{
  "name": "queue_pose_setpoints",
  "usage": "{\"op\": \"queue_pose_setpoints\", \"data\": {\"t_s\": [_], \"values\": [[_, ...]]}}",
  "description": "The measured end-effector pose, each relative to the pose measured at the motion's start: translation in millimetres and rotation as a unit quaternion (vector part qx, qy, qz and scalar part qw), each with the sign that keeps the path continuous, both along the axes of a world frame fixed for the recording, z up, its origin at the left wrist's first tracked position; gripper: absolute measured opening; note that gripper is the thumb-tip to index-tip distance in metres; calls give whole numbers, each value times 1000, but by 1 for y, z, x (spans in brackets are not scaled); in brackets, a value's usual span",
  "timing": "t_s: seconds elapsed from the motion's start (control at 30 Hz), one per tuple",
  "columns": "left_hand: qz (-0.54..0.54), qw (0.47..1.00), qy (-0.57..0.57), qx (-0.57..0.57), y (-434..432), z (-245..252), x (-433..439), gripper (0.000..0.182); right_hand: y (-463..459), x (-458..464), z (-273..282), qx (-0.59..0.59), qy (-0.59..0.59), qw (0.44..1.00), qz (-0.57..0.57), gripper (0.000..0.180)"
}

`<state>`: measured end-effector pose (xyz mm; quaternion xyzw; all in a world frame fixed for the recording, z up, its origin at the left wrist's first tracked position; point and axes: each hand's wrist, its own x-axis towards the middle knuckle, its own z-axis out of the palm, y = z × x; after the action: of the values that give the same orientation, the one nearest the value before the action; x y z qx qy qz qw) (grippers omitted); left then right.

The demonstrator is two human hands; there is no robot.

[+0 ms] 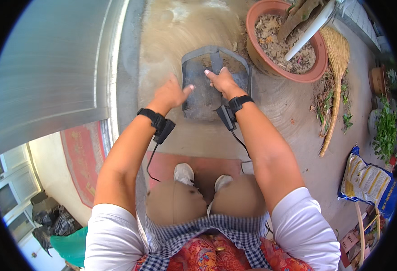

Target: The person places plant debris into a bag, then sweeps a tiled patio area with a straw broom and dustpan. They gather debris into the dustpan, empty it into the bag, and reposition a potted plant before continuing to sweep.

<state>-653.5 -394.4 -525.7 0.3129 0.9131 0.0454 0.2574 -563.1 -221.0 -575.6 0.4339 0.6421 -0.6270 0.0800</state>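
A dark grey scoop-like container [200, 88] with a raised rim and a strap across its middle lies on the concrete floor before me. Some brown soil [234, 64] shows inside its far end. My left hand [172, 92] hovers by its left side, thumb apart from the blurred fingers, with nothing seen in it. Over the container's middle is my right hand [222, 82], thumb pointing left, close to the strap [216, 61]. Whether it grips the strap cannot be made out. Each wrist wears a black band with a cabled device.
A terracotta-coloured pot [286, 73] with a trunk and white pole stands at the upper right. A straw broom [337, 61] lies beside it, near plant debris [323, 105]. A printed sack [368, 179] lies farther right. A metal door panel [56, 67] borders the left.
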Motion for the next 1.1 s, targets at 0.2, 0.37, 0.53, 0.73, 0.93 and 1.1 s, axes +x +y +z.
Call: {"op": "queue_pose_setpoints", "data": {"t_s": [0.2, 0.37, 0.53, 0.73, 0.93, 1.1], "values": [[-143, 951, -265, -67, -62, 95, 5, 106, -53, -8, 18, -83, 48, 995, -24, 37], [-210, 976, -34, 51, -63, 38, 0, 106, -75, -44, -16, -81, 74, 988, -109, 36], [-108, 982, -88, 126, -4, -39, -3, 108, -35, -91, -33, -15, 82, 994, -70, 33], [-154, 971, 44, 177, -2, -53, -19, 107, -27, -101, -20, 3, 64, 997, -53, 35], [-228, 953, 49, 192, -51, -58, -11, 109, -75, -70, -43, 13, 12, 996, -93, 55], [-216, 940, 70, 254, 50, -78, -72, 98, 24, -102, -17, 164, -25, 985, 37, 66]]}}
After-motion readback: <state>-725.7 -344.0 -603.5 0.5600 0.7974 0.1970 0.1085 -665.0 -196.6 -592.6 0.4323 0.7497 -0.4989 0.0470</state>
